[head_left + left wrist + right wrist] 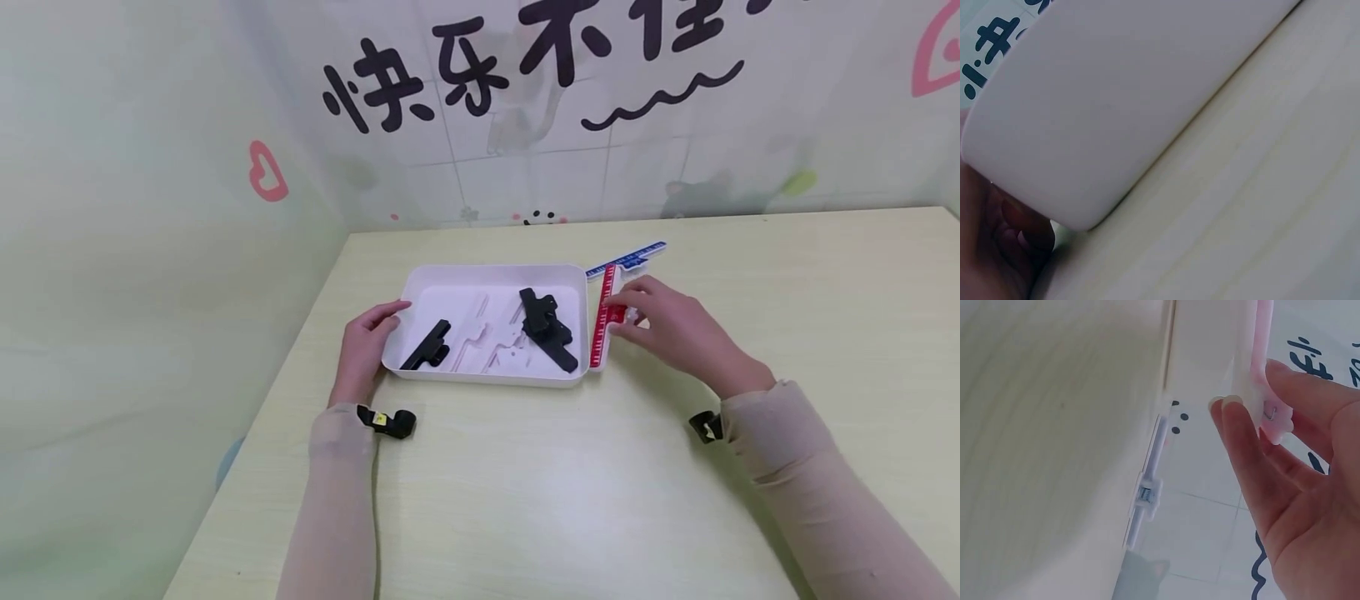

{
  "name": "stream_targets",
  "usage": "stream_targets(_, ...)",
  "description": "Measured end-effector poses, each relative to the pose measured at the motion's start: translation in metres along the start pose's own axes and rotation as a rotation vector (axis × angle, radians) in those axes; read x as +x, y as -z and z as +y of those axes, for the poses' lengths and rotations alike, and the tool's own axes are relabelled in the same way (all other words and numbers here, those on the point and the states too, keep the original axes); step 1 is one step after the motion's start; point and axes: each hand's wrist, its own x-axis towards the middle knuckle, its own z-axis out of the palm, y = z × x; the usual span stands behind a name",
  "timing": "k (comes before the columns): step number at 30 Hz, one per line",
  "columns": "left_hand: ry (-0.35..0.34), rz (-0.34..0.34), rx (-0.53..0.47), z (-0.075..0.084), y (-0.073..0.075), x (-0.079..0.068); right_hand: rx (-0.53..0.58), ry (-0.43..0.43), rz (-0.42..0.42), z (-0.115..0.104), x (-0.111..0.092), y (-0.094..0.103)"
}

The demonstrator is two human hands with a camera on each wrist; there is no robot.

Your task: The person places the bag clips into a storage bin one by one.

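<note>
A shallow white tray (487,380) lies on the table, and my left hand (365,343) holds its left end, with fingers bent against the wall in the left wrist view. My right hand (671,327) pinches a red-and-white clip (602,329) with ruler-like marks by its handle, right beside the tray's right wall. In the right wrist view the clip's pinkish handle (1279,419) shows between thumb and fingers. Inside the tray are a black clip (427,348) on the left, pale clear clips (471,333) in the middle, and overlapping black clips (551,337) on the right.
A blue-and-white clip (628,258) lies on the table behind the red one, off the tray's back right corner. Behind the table (510,475) hangs a pale printed curtain (525,183) with large black characters. Another pale sheet (150,275) hangs along the left.
</note>
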Motion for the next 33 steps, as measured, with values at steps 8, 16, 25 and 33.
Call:
stream_targets(8, -0.056, 0.018, 0.011, -0.001, -0.002, 0.001, 0.024, 0.050, 0.098, -0.008, 0.002, 0.004)
stream_targets(16, -0.026, 0.006, 0.020, -0.002, 0.001, 0.001, 0.163, 0.036, 0.114, -0.023, 0.007, 0.005)
stream_targets(25, -0.016, 0.010, 0.017, -0.001, 0.001, 0.000, 0.347, -0.024, 0.074, -0.064, 0.022, -0.021)
stream_targets(33, -0.018, 0.021, 0.015, -0.001, -0.002, -0.001, 0.395, -0.003, 0.031, -0.091, 0.032, -0.042)
